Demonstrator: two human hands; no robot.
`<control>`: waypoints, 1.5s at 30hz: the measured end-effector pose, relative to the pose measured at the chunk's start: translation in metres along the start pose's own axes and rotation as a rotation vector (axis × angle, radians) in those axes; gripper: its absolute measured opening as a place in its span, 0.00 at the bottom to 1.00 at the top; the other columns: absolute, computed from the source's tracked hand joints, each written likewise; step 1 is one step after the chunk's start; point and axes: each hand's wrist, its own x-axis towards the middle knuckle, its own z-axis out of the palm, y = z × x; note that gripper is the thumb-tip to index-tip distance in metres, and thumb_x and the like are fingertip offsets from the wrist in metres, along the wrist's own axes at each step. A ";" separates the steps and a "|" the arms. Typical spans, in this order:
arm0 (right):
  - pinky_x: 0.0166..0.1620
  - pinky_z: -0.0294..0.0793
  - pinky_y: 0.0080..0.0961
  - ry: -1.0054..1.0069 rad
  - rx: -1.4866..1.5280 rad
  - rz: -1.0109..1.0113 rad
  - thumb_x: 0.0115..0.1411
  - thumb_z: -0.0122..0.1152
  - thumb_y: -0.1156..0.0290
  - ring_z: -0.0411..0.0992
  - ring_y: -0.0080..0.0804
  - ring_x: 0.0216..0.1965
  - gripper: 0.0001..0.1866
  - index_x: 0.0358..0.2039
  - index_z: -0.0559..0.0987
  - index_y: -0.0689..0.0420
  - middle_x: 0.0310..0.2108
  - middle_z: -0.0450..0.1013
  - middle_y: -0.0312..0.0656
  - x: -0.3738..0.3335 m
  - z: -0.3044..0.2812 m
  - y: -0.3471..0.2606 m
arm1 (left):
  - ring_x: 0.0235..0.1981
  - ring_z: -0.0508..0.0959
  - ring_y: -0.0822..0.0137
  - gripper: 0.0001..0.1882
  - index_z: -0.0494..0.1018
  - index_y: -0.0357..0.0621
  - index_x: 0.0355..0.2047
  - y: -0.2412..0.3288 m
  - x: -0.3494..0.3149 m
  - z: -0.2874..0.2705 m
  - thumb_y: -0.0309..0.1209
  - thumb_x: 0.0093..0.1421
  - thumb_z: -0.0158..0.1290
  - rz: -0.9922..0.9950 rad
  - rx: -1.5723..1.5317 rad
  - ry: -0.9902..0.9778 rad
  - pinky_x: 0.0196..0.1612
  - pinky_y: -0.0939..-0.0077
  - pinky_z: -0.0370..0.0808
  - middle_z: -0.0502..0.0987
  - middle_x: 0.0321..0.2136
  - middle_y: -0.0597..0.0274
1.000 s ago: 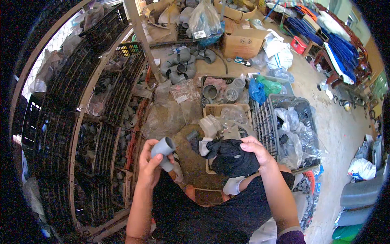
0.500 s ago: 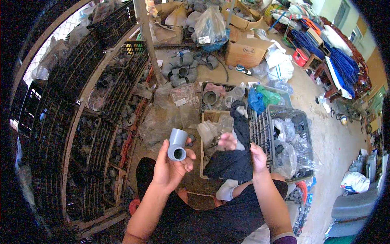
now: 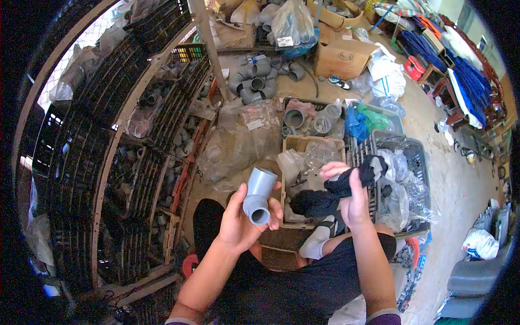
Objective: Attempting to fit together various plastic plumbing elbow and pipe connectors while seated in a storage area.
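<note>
A grey plastic pipe fitting (image 3: 259, 192) rests in my left hand (image 3: 238, 225), gripped between the thumb and curled fingers. Its wider end points up and away, and a narrower round opening faces me. My right hand (image 3: 355, 203) holds a bunched black cloth (image 3: 346, 183), which passes between thumb and fingers; part of the cloth hides the grip. More of the black cloth (image 3: 314, 203) hangs to the left, over a beige crate (image 3: 286, 179) holding clear plastic bags.
Beyond the beige crate, a dark crate (image 3: 284, 111) holds grey fittings. A grey basket (image 3: 425, 179) of plastic bags stands at right. Shelves of black crates (image 3: 116, 146) line the left. Several grey elbows (image 3: 257, 84) lie on the floor near a cardboard box (image 3: 344, 58).
The black cloth has swung from hanging down to lying bunched across my right hand. My left hand has tilted the pipe fitting slightly. The whole view has shifted a little.
</note>
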 end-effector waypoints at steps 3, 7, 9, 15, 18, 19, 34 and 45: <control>0.43 0.71 0.26 0.079 -0.206 -0.106 0.61 0.51 0.76 0.73 0.28 0.36 0.12 0.46 0.73 0.61 0.39 0.72 0.44 -0.003 0.015 0.002 | 0.20 0.71 0.59 0.36 0.61 0.36 0.54 0.000 -0.001 0.006 0.58 0.62 0.35 -0.012 0.093 0.086 0.27 0.70 0.66 0.74 0.24 0.50; 0.40 0.71 0.20 0.092 -0.152 0.102 0.48 0.54 0.87 0.74 0.26 0.32 0.29 0.53 0.67 0.60 0.38 0.72 0.41 -0.007 0.022 -0.021 | 0.20 0.71 0.59 0.35 0.60 0.34 0.54 0.000 0.000 0.007 0.56 0.62 0.36 -0.007 0.090 0.087 0.26 0.71 0.65 0.73 0.24 0.49; 0.39 0.71 0.19 0.036 -0.280 0.012 0.48 0.57 0.83 0.73 0.24 0.32 0.27 0.52 0.68 0.60 0.38 0.71 0.41 -0.008 0.015 -0.017 | 0.20 0.71 0.59 0.35 0.60 0.34 0.54 -0.002 0.000 0.004 0.56 0.63 0.36 -0.014 0.040 0.091 0.27 0.70 0.65 0.73 0.24 0.49; 0.42 0.68 0.22 -0.149 -0.144 0.217 0.53 0.60 0.73 0.67 0.21 0.39 0.19 0.46 0.71 0.62 0.40 0.73 0.38 -0.016 0.011 -0.025 | 0.24 0.72 0.58 0.33 0.61 0.33 0.55 -0.007 0.002 -0.007 0.53 0.64 0.34 -0.040 -0.225 0.002 0.31 0.70 0.68 0.74 0.27 0.49; 0.42 0.69 0.21 -0.167 -0.090 0.196 0.58 0.53 0.75 0.68 0.20 0.38 0.17 0.49 0.69 0.61 0.40 0.72 0.39 -0.012 0.013 -0.026 | 0.21 0.69 0.59 0.32 0.60 0.35 0.55 -0.008 0.004 0.000 0.53 0.64 0.34 -0.042 -0.230 0.077 0.28 0.69 0.66 0.73 0.25 0.51; 0.42 0.69 0.21 -0.165 -0.088 0.197 0.58 0.53 0.75 0.68 0.20 0.38 0.17 0.49 0.69 0.61 0.40 0.72 0.39 -0.012 0.013 -0.024 | 0.18 0.67 0.60 0.32 0.60 0.36 0.54 -0.009 0.005 0.002 0.53 0.64 0.33 -0.044 -0.204 0.154 0.26 0.69 0.64 0.71 0.23 0.54; 0.41 0.67 0.19 -0.227 -0.149 0.098 0.64 0.51 0.69 0.66 0.17 0.35 0.09 0.41 0.68 0.59 0.31 0.68 0.33 -0.018 0.015 -0.018 | 0.24 0.73 0.61 0.33 0.63 0.34 0.53 -0.017 0.006 -0.011 0.53 0.64 0.35 -0.027 -0.069 0.054 0.30 0.73 0.69 0.74 0.27 0.49; 0.29 0.71 0.19 -0.253 -0.382 -0.205 0.49 0.65 0.81 0.72 0.22 0.23 0.10 0.33 0.79 0.60 0.24 0.75 0.38 -0.027 0.035 -0.028 | 0.21 0.73 0.63 0.29 0.62 0.43 0.53 -0.024 0.008 -0.014 0.54 0.64 0.38 0.074 0.139 0.301 0.25 0.74 0.71 0.74 0.26 0.54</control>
